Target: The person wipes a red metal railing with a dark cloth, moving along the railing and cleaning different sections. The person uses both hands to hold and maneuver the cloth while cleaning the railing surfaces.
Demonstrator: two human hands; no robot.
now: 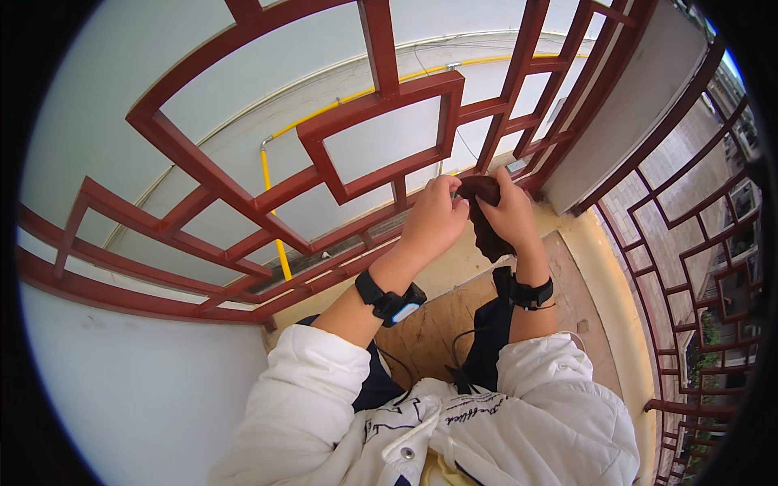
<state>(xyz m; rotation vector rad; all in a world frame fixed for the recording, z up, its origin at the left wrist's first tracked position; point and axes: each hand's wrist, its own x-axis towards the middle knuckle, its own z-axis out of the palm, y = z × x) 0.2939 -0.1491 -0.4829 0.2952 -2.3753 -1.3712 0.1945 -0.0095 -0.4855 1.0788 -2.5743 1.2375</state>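
Note:
A dark brown cloth (491,236), limp and crumpled, hangs from my right hand (514,212), whose thumb and fingers are closed on its upper part. Close beside it, my left hand (438,217) is held in a pinch at the cloth's left edge. A small greyish bit shows at those left fingertips, too little to name. Both hands are raised in front of the dark red lattice (387,105), near its lower right part. Black bands with small devices (397,304) circle both wrists.
A yellow pipe (267,178) runs along the white wall behind the lattice. On the right stands a second red lattice (685,324), with paving and plants beyond. Under me is a brown floor (429,328) edged by a pale yellowish ledge (596,267). A white wall (154,389) closes the left.

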